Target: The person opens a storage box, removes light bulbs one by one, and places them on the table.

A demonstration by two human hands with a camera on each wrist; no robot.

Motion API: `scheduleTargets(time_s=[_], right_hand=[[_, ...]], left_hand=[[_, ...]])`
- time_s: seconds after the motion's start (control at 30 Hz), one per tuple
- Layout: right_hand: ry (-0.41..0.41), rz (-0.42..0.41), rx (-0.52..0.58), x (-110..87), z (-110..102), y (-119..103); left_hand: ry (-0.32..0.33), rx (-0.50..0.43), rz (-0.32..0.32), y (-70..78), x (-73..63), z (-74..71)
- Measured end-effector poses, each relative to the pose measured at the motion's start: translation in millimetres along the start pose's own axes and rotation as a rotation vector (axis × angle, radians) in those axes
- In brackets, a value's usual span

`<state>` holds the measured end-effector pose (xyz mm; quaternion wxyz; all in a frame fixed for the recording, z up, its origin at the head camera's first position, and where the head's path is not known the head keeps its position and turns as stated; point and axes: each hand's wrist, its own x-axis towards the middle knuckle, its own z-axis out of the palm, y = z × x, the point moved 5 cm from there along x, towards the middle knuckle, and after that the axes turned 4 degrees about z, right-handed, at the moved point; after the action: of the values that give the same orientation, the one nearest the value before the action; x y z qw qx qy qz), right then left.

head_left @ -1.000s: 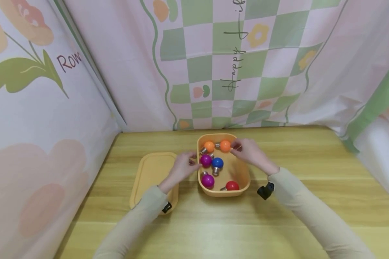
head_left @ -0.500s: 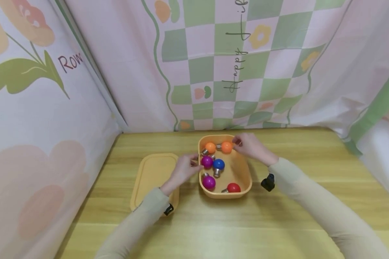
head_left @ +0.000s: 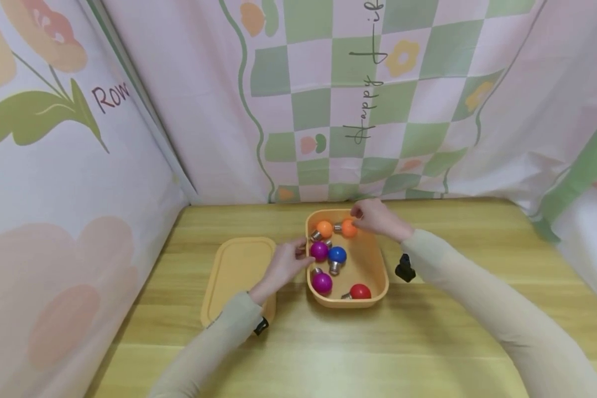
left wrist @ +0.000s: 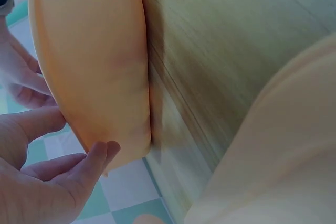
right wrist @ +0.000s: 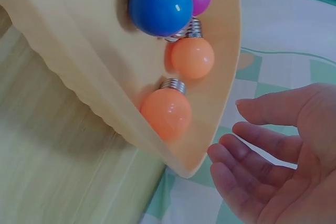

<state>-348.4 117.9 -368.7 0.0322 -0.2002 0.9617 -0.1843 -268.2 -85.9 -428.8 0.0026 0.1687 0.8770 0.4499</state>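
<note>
A yellow-orange plastic container [head_left: 363, 262] holds several coloured bulbs with silver screw bases. Two orange bulbs [head_left: 324, 229] lie at its far end, a blue bulb [head_left: 336, 255] and two purple bulbs [head_left: 321, 283] along the left, and a red bulb [head_left: 360, 291] at the near end. At the left wall, my left hand [head_left: 286, 265] grips the container's rim, thumb over the edge and fingertips [left wrist: 107, 153] against the outside. My right hand [head_left: 378, 217] is over the far right corner, fingers loosely bent with nothing between them, beside the right orange bulb [right wrist: 167, 114].
A matching flat lid [head_left: 239, 271] lies on the wooden table [head_left: 338, 354] to the left, partly under the left forearm. Printed curtain cloth [head_left: 318, 110] hangs behind the table and down its left side.
My right hand has shifted slightly farther back and left across the container's far right corner. The left hand stays at the rim, and the bulbs keep their places.
</note>
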Motion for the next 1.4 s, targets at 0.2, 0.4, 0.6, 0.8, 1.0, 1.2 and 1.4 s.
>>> scheduleTargets(time_s=[0.2, 0.4, 0.6, 0.8, 1.0, 1.2, 1.4], right_hand=[[-0.016, -0.001, -0.022, 8.3, 5, -1], [-0.037, 0.002, -0.068, 16.7, 11, 2], [-0.079, 0.041, -0.090, 21.7, 17, 8], [-0.125, 0.064, -0.057, 25.9, 18, 9], [-0.171, 0.086, -0.055, 31.6, 21, 9], [-0.240, 0.123, -0.044, 32.9, 26, 6], [-0.221, 0.115, -0.095, 35.8, 29, 3]], left_hand=[[-0.021, -0.016, -0.011, -1.1, -0.6, 1.3], [-0.031, -0.028, -0.022, -2.6, -0.4, 3.9], [-0.034, -0.038, -0.025, -3.0, 0.7, 5.8], [-0.037, -0.056, -0.026, -2.4, 2.3, 6.4], [-0.036, -0.060, -0.023, -2.3, 3.0, 5.4], [-0.038, -0.060, -0.021, -2.8, 3.0, 4.4], [-0.035, -0.056, -0.026, -6.0, 2.4, 1.8]])
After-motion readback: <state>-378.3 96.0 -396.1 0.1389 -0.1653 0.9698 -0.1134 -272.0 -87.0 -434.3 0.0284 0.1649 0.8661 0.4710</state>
